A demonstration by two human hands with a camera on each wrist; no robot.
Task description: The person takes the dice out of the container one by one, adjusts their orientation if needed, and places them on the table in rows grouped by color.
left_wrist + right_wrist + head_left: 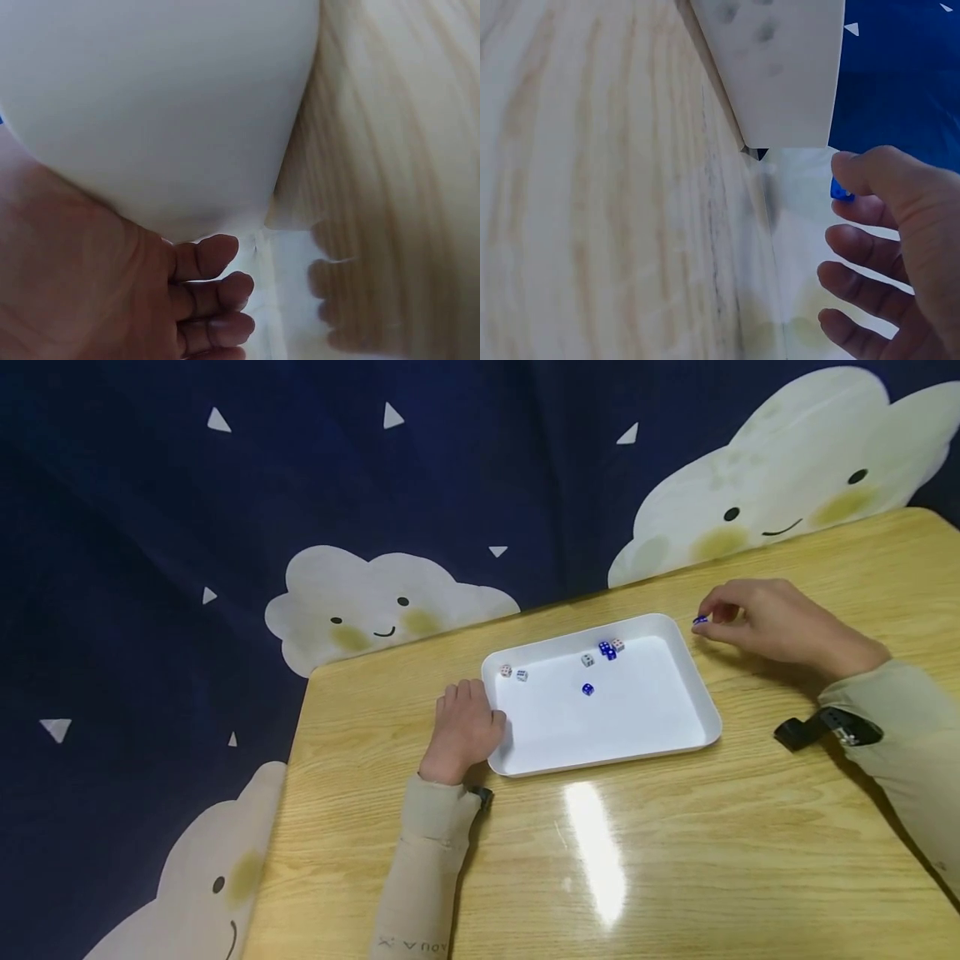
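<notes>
A white tray (622, 718) lies on the wooden table with several small dice in it. At its left end my left hand (463, 727) grips the wall, thumb over the rim and fingers along the outside; the left wrist view shows the fingers (217, 292) curled by the tray's wall (172, 112). Beyond the tray's right end, my right hand (772, 622) pinches a blue die (701, 620) between thumb and index finger. In the right wrist view that die (841, 190) shows at the fingertips, while the other fingers are loosely bent.
In the tray, two white dice (522, 676) lie near the left back corner. Another white die (587, 660), two touching blue dice (604, 647) and a white die (618, 645) sit towards the back. One blue die (588, 689) lies nearer the middle. A dark cloud-patterned curtain (450, 485) hangs behind.
</notes>
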